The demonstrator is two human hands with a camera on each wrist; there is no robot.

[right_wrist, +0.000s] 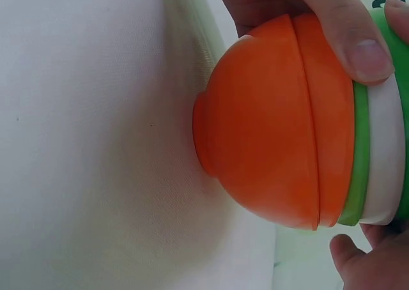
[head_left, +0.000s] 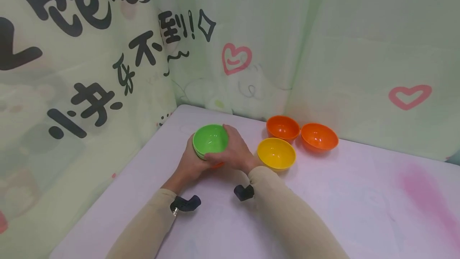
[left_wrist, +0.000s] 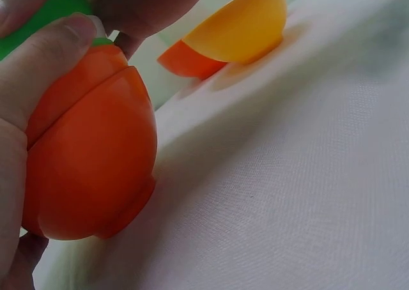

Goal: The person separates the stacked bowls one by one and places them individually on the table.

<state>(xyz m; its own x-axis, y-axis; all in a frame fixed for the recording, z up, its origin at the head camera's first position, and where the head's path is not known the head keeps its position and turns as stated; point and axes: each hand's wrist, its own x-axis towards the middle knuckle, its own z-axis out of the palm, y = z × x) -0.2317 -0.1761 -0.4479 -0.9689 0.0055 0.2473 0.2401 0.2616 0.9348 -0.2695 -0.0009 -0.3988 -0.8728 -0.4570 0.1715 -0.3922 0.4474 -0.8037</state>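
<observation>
A stack of nested bowls stands between my hands, with a bright green bowl (head_left: 211, 139) at the top. Orange bowls (right_wrist: 268, 124) form the bottom of the stack, and a white bowl (right_wrist: 386, 149) shows between green rims. My left hand (head_left: 191, 161) grips the stack from the left, its thumb (left_wrist: 54, 63) across the orange and green rims. From the right, my right hand (head_left: 235, 147) holds the top green bowl, thumb at the near rim and fingers at the far side. The stack's foot is close to the table.
Right of the hands, a yellow bowl (head_left: 276, 154) sits on the pale table (head_left: 359, 207). Behind it are two orange bowls, one at the back (head_left: 282, 128) and one to the right (head_left: 319, 137). A printed curtain (head_left: 359, 51) borders the table's back and left.
</observation>
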